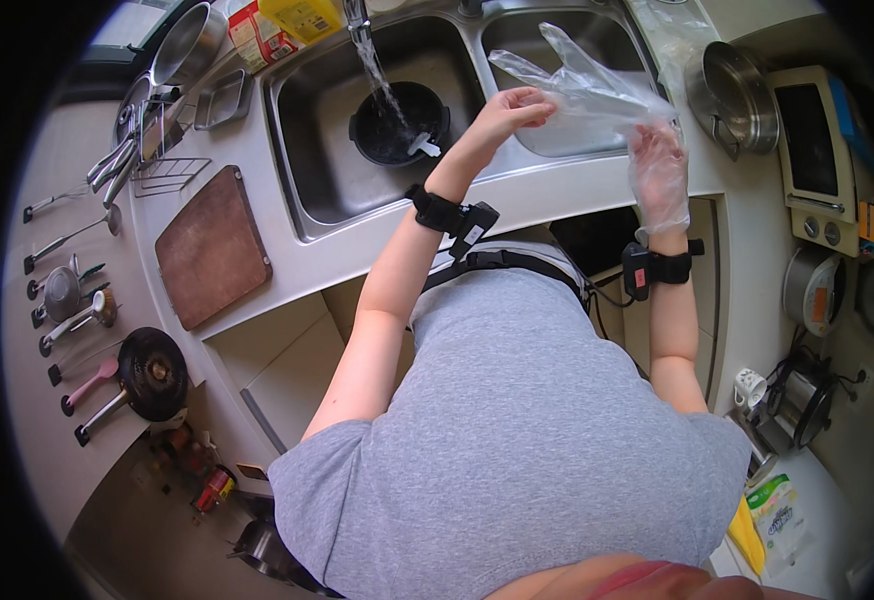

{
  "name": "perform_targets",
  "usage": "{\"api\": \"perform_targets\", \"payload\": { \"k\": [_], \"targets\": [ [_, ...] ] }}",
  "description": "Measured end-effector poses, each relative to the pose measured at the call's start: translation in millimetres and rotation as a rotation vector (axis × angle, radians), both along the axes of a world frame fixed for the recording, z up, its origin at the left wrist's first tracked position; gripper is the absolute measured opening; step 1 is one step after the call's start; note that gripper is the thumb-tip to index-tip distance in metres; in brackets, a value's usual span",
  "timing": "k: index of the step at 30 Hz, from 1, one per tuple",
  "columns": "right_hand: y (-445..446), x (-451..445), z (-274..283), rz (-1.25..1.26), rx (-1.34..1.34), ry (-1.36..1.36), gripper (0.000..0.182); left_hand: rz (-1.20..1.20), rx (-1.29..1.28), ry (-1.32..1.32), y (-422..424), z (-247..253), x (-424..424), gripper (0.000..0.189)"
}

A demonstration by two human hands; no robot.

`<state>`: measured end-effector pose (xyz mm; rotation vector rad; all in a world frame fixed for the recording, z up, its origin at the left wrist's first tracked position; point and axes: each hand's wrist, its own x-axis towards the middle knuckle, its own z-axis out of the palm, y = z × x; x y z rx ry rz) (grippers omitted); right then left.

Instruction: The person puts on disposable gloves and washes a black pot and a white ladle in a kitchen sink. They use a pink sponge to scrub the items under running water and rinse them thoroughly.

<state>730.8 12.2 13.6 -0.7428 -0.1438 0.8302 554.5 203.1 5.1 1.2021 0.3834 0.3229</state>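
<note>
A clear disposable plastic glove [594,86] is spread over the right sink basin, its empty fingers pointing up. The fingers of my left hand [516,116], which is bare, pinch its left side. My right hand [660,176] wears another clear plastic glove, loose and wrinkled down to the wrist. Its curled fingertips grip the loose glove's right end. Left of my hands, water pours from the faucet [359,26] into a black pot [377,124] in the left basin. A small white item [425,145] lies in the pot near its rim; its kind is unclear.
A brown cutting board [212,247] lies on the left counter beside a wire rack [171,176] and a metal tray [223,99]. On the right stand a steel pot [733,97] and a toaster oven [816,142]. A frying pan [153,375] hangs among utensils at left.
</note>
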Motion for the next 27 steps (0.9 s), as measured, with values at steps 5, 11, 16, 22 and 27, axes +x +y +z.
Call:
{"api": "perform_targets", "payload": {
  "k": [5,11,16,22,27],
  "targets": [
    [-1.1,11.9,20.1,-0.011,-0.512,-1.389,0.028,0.044,0.193,-0.094,11.7,13.7,-10.6,0.023],
    [2.3,23.0,36.7,0.093,-0.311,-0.427,0.019,0.041,0.235,-0.070,26.8,21.8,-15.2,0.025],
    [4.2,33.4,37.5,0.042,-0.297,-0.395,0.014,0.135,0.238,-0.086,33.1,9.2,-16.9,0.026],
    [6.9,22.1,39.6,0.047,-0.312,-0.426,0.008,0.564,0.405,0.158,26.7,-6.6,-9.9,0.046],
    [21.2,-3.5,39.9,0.224,-0.303,-0.658,0.018,0.387,0.358,0.029,-20.6,14.4,3.1,0.040]
  ]
}}
